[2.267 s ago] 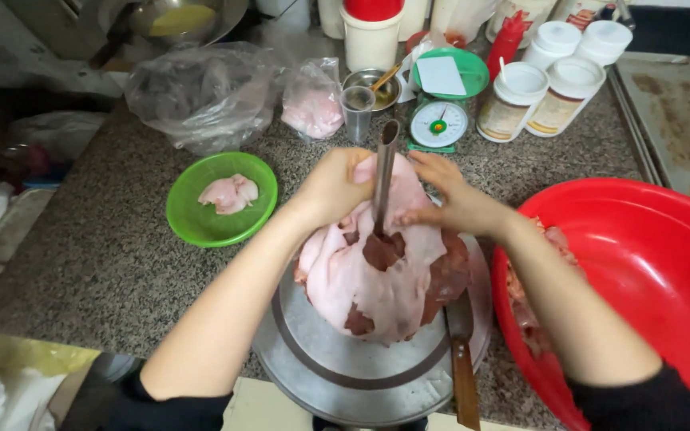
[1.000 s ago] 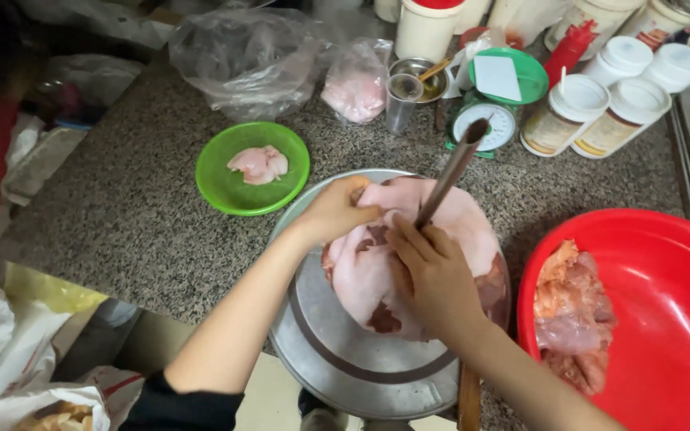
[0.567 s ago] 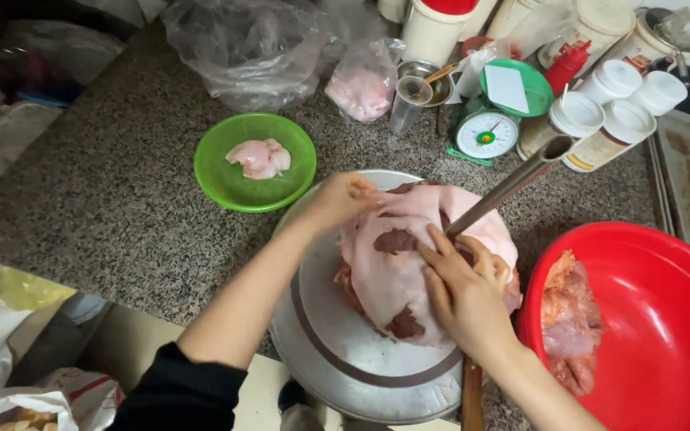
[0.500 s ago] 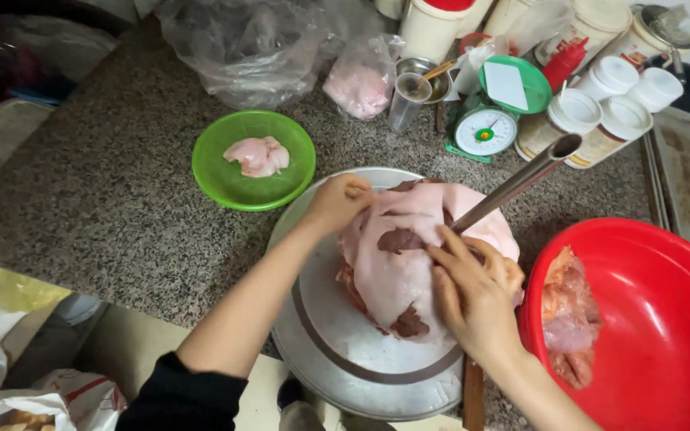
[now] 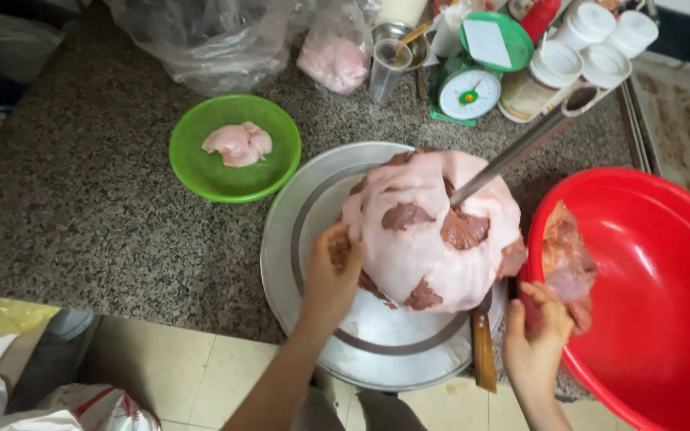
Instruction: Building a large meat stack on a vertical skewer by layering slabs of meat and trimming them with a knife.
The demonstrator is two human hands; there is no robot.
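- Stack of raw meat point(image 5: 433, 231): a domed mass of pale pink and dark red slices threaded on a metal skewer point(image 5: 521, 148), standing at the middle of the round metal tray point(image 5: 297, 239), the landmark here.
- Handling, as a judgement: the stack looks heavy, soft and slippery, so it would sag if gripped by its slices. The firmest hold is likely the skewer, with a flat palm steadying the side.
- Left hand point(image 5: 331, 275): pressed against the stack's left flank over the tray, fingers curved loosely round the meat.
- Right hand point(image 5: 538, 339): just right of the tray, at the near rim of the red basin point(image 5: 664, 335). Fingers are half open, close to a meat piece point(image 5: 567, 267); whether they grip it cannot be told.
- Red basin: touching the tray's right edge, holding that dark pink piece against its left wall.
- Green bowl point(image 5: 233, 179): beyond the tray's left edge, holding one pale lump of raw chicken point(image 5: 237, 144).
- Wooden-handled knife point(image 5: 482, 351): on the tray's near right rim, blade hidden under the stack.
- Green kitchen scale point(image 5: 469, 92) and white-lidded jars point(image 5: 592, 44): behind the tray.
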